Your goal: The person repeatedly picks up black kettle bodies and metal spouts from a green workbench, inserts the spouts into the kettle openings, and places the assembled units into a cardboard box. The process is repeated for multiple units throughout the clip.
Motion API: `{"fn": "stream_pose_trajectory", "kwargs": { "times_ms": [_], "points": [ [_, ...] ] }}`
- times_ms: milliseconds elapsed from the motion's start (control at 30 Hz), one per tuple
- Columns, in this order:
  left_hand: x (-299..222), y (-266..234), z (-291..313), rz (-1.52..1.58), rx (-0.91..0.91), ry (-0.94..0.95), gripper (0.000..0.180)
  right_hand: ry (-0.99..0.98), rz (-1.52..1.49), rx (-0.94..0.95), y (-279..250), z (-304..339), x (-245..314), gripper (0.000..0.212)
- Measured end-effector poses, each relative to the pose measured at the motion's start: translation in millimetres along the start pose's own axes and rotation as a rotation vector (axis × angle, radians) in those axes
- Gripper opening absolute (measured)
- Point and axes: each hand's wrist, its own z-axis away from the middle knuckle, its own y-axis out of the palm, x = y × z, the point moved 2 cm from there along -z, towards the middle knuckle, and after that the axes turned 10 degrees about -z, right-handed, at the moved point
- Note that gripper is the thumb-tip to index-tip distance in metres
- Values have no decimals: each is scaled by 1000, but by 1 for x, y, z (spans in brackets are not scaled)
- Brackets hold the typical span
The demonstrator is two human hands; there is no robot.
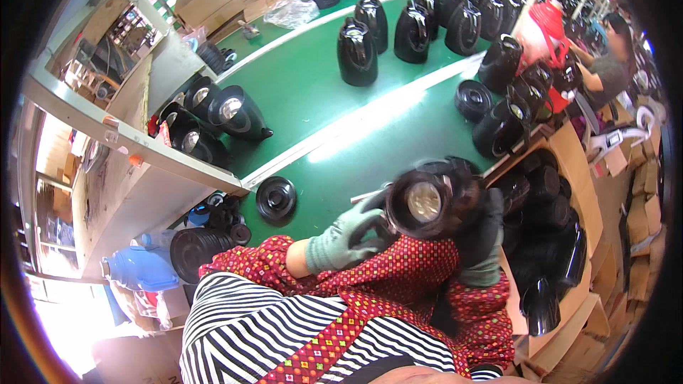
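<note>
A glossy black jug (455, 203) is held tilted in front of my body, its round mouth with a silvery lining facing up toward me. My right hand (485, 245), in a glove dark over the fingers and green at the wrist, grips the jug's right side. My left hand (348, 240), in a green glove, has curled fingers at the left edge of the mouth; the exact fingertip contact is blurred. Beside those fingers shows a short pale rod (367, 197). To the left, a round black lid (276, 198) lies on the green worktop (324, 183).
Several black jugs (357, 53) stand along the far side, others lie at the left (238, 112). An open cardboard box (580, 192) at my right holds dark jugs. A pale rail (341, 128) crosses the worktop. Another person (612, 64) works at the far right.
</note>
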Motion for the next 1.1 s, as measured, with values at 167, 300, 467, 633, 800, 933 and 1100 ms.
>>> {"fn": "stream_pose_trajectory", "kwargs": {
  "times_ms": [167,300,467,633,800,933,1100],
  "points": [
    [57,-60,2,504,-452,-621,36,-260,812,-41,7,-19,-58,49],
    [170,-135,-47,-94,-693,-647,38,-514,1197,22,-21,-4,-71,48],
    [344,-222,-119,-216,-894,-733,36,-619,1597,227,-7,4,-72,43],
    [427,-241,-165,-122,-910,-823,42,-631,1616,237,4,-4,-70,35],
    [345,-183,-175,-561,-866,-745,99,-549,1501,82,-10,-6,-67,32],
    [260,-176,-82,-905,-680,-596,96,-556,1406,81,-15,-4,-71,32],
    [204,-221,42,-1141,-702,-810,84,-559,1461,132,-10,-4,-75,30]
  ]
}}
